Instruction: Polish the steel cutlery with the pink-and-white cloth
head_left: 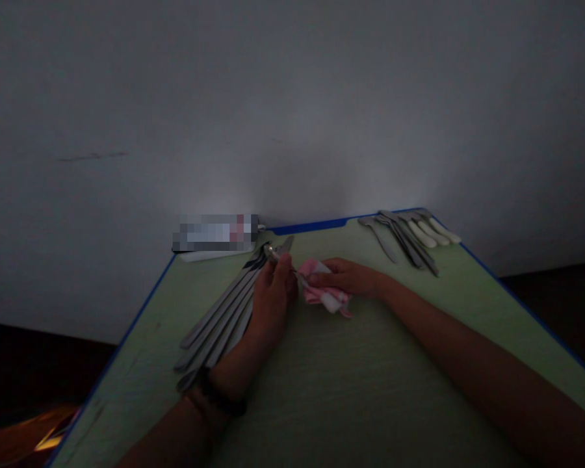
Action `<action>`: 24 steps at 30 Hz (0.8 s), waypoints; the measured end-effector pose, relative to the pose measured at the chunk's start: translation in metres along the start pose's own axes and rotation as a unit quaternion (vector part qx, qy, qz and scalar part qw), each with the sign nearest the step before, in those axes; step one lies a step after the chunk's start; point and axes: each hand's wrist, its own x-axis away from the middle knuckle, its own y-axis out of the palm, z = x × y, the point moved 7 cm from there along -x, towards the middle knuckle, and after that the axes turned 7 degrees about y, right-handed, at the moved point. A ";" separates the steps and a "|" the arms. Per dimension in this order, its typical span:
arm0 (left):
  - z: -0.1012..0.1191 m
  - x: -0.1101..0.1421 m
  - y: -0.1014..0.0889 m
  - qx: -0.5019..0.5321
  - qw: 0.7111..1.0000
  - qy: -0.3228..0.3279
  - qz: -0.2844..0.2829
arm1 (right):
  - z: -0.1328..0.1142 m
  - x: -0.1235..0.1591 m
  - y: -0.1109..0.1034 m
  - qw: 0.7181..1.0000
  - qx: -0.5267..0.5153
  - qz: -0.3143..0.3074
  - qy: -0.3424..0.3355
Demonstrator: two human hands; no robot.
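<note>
My left hand (273,289) is closed around a metal piece of cutlery (271,252), apparently a spoon, whose shiny end pokes out above the thumb. Its other end runs rightward into a pink and white cloth (327,296). My right hand (344,276) pinches that cloth around the utensil's end. Under and beside my left forearm, several long metal utensils (219,318) lie fanned out on the table, their near ends toward me. A single metal utensil tip (287,244) shows just behind my left hand.
The light green table (351,383) has a blue edge and stands against a grey wall. At its back right lie a lone metal utensil (379,239), a stack of metal cutlery (407,242) and several white-handled pieces (425,233). A blurred-out box-like object (214,234) sits back left.
</note>
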 end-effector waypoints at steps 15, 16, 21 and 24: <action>-0.003 -0.002 -0.005 0.001 1.000 0.011 0.006 | 0.001 -0.002 0.000 1.000 0.011 0.000 -0.008; -0.003 -0.002 -0.005 0.005 1.000 0.014 0.007 | 0.001 -0.002 0.000 1.000 0.015 0.001 -0.006; 0.006 -0.003 -0.007 0.035 0.997 0.049 0.038 | -0.002 -0.001 0.001 0.999 0.034 0.012 -0.009; 0.013 -0.003 -0.009 0.046 0.994 0.072 0.060 | -0.002 -0.002 0.001 0.999 0.040 0.009 -0.004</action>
